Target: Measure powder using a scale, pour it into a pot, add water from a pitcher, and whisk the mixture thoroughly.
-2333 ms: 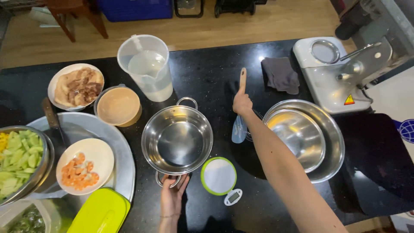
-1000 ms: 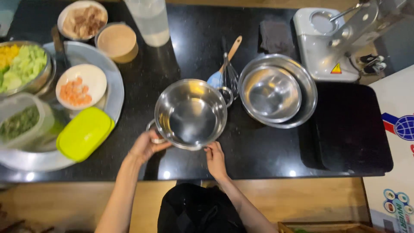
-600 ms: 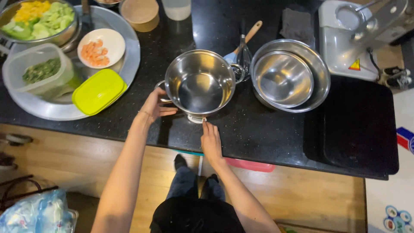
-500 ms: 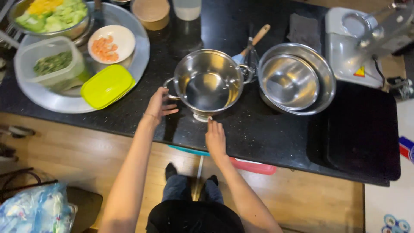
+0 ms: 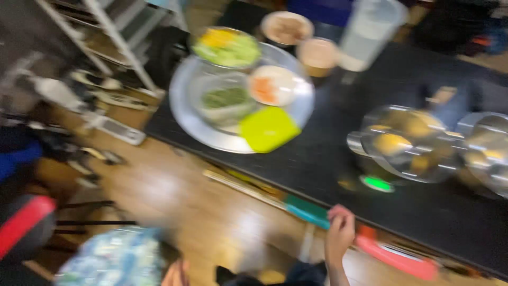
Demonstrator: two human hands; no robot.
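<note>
Recorded under heavy motion blur. At the bottom edge, left of centre, registered a skin-toned shape, probably the left hand (image 5: 178, 272); finger state could not be told. Further right, on the black counter (image 5: 317, 164), noted a round metal tray (image 5: 197, 121) carrying food bowls and a yellow-green lid (image 5: 267, 128). Located the right hand (image 5: 339, 233) at the counter's near edge, fingers apparently curled together, holding nothing discernible. Found the steel pot (image 5: 407, 143) standing on the counter beyond and right of that hand, well apart, with a small green-rimmed lid (image 5: 378, 184) between. Judged as a pause in handling the pot, both hands off it. Next required: a steadied view, then a reach up and right to the pot's handles.
</note>
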